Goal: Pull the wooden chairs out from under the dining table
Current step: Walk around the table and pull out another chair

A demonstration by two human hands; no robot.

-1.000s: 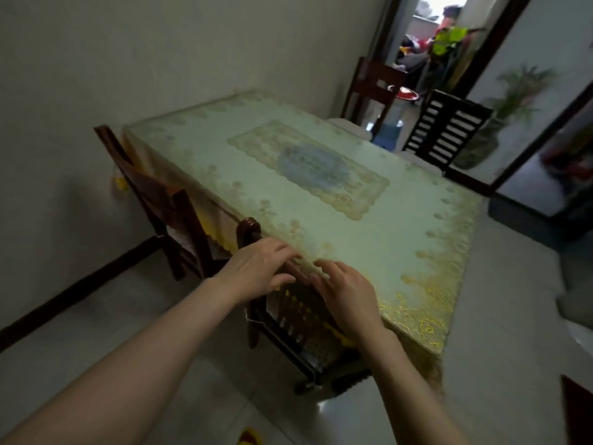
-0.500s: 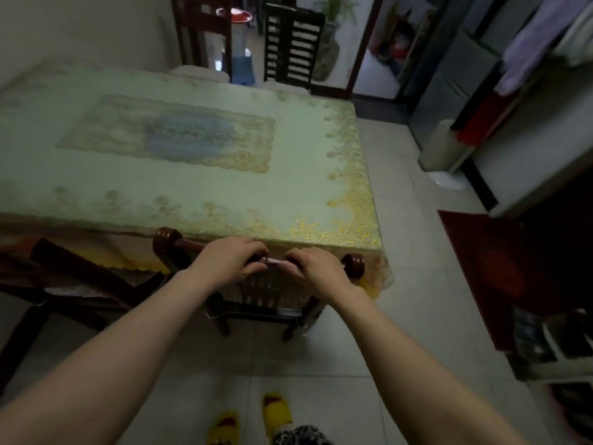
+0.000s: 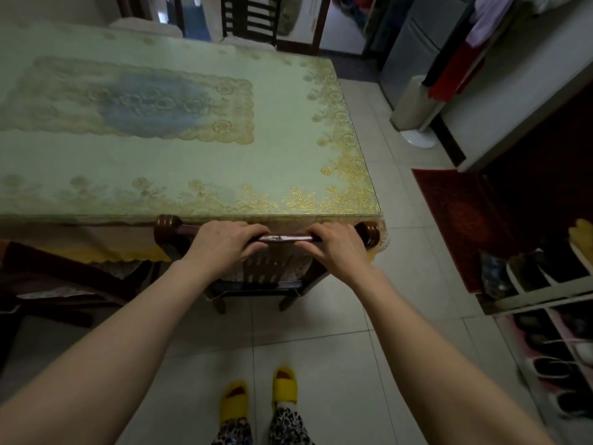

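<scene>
left hand [image 3: 224, 244] and right hand [image 3: 337, 248]: both wrapped over top rail [image 3: 282, 238] | wooden chair [image 3: 256, 271]: tucked under counter [image 3: 192, 175] near edge | rail axis: left-right, hands equally close | judged pull: straight toward near side

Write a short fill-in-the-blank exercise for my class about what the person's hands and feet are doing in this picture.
1. Both hands grip the top rail of a wooden ____.
2. The left hand and right hand hold the rail at the ____ edge of the table.
3. The slippers are ____ in colour.

Answers: chair; near; yellow
</scene>
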